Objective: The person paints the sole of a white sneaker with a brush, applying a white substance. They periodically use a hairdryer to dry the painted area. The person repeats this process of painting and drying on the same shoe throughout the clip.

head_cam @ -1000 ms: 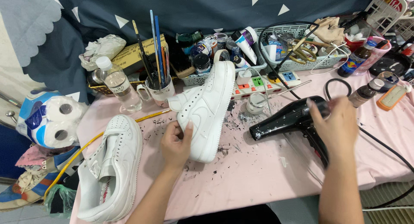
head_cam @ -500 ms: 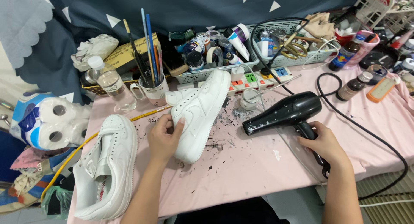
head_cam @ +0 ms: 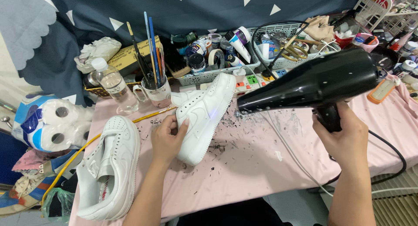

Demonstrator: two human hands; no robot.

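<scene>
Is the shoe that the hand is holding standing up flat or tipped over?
Tipped. The white shoe leans on its side edge under the left hand, its side facing up, unlike the other shoe resting flat on its sole.

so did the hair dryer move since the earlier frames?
Yes. The black hair dryer, which lay on the pink tablecloth, is now lifted off it in the right hand, nozzle toward the white shoe.
</scene>
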